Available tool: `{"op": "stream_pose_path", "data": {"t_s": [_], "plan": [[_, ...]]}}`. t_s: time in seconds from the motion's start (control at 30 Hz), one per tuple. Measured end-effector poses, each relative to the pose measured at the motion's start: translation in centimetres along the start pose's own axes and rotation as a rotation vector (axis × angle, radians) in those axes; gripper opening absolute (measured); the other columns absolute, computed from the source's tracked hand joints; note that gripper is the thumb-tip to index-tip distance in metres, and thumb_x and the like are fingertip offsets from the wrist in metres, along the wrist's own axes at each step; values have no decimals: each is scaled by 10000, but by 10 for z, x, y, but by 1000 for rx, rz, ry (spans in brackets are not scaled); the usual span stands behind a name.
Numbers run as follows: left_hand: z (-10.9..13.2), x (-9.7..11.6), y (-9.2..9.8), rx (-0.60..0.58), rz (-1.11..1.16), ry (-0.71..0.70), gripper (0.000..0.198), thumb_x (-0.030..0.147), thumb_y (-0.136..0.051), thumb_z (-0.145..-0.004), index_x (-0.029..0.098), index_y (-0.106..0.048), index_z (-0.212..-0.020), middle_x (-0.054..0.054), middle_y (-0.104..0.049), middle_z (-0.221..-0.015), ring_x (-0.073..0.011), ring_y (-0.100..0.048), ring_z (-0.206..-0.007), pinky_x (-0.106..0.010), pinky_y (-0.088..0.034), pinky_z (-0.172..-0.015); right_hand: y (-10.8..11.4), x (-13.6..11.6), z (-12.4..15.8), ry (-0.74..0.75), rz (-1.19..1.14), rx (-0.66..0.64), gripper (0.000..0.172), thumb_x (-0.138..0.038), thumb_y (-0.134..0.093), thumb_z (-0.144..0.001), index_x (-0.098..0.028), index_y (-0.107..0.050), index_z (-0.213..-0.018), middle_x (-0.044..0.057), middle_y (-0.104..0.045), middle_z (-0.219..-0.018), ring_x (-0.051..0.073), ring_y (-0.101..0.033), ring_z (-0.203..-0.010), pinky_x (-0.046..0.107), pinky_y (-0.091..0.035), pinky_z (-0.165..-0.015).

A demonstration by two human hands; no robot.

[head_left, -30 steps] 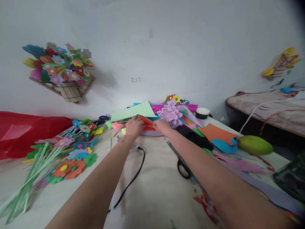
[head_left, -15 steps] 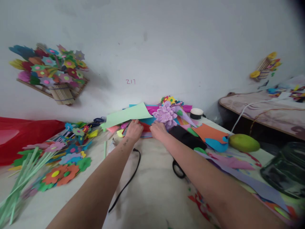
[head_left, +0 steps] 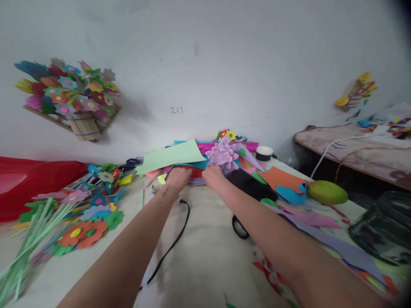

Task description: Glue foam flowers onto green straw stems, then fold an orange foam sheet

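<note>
Both my arms reach to the far side of the table, where a stack of coloured sheets lies against the wall. My left hand (head_left: 177, 176) has its fingers closed on the near edge of a red sheet (head_left: 195, 172), under a lifted light green sheet (head_left: 171, 155). My right hand (head_left: 213, 173) grips the same red sheet's right end, fingers curled, just below a purple paper flower (head_left: 224, 154). A black pouch-like object (head_left: 252, 185) lies against my right forearm.
Scissors handle (head_left: 239, 227) and a black cable (head_left: 171, 246) lie on the table between my arms. Foam flowers (head_left: 84, 233), green stems (head_left: 27, 252) and a red bag (head_left: 35, 179) fill the left. At the right lie a mango (head_left: 326, 192), a white roll (head_left: 264, 152) and a dark container (head_left: 382, 231).
The orange-red sheet that my hands held up has come down flat onto the stack. My hands have lowered with it, and the view has shifted slightly to the right.
</note>
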State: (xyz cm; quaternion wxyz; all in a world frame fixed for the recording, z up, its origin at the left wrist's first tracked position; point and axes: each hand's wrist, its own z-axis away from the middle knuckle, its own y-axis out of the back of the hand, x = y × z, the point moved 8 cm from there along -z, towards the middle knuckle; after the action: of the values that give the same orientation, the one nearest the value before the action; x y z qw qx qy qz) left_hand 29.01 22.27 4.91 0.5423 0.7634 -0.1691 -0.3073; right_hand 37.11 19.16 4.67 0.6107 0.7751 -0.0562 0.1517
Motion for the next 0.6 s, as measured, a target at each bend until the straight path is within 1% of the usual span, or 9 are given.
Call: {"op": "stream_pose_path", "data": {"t_s": [0.17, 0.3, 0.4, 0.5, 0.6], "plan": [[5, -4, 3, -3, 24, -4, 235, 92, -417, -827, 106, -642, -889, -149, -666, -761, -249, -634, -762, -319, -414, -655, 5, 0, 6, -1, 10, -6, 273, -85, -448, -812, -93, -691, -937, 214, -636, -1001, 296, -541, -1015, 363, -455, -700], [13, 1, 9, 5, -45, -76, 222, 77, -414, -824, 105, -627, -878, -132, -663, -801, -217, -612, -782, -295, -401, -648, 11, -1, 12, 2, 16, -5, 276, -78, -445, -813, -93, -700, -918, 206, -633, -1018, 289, -542, -1006, 354, -450, -710], [18, 7, 16, 47, -68, -126, 209, 77, -423, -819, 110, -623, -869, -128, -657, -821, -217, -598, -810, -300, -405, -662, 12, 0, 14, -6, 16, 10, 276, -79, -444, -820, -82, -697, -930, 222, -616, -1059, 276, -545, -1002, 338, -447, -720], [20, 10, 19, 56, -64, -123, 197, 79, -434, -817, 115, -623, -857, -129, -656, -815, -226, -594, -822, -318, -412, -675, 10, 3, 14, -35, -7, 25, 280, -91, -439, -829, -77, -693, -945, 237, -583, -1123, 272, -544, -1010, 330, -455, -715], [19, 18, 21, 51, -67, -123, 190, 82, -444, -817, 114, -629, -840, -133, -657, -808, -242, -598, -833, -333, -415, -679, 7, 6, 13, -67, -43, 28, 287, -98, -430, -837, -95, -697, -942, 219, -579, -1132, 270, -548, -1007, 323, -467, -696]]}}
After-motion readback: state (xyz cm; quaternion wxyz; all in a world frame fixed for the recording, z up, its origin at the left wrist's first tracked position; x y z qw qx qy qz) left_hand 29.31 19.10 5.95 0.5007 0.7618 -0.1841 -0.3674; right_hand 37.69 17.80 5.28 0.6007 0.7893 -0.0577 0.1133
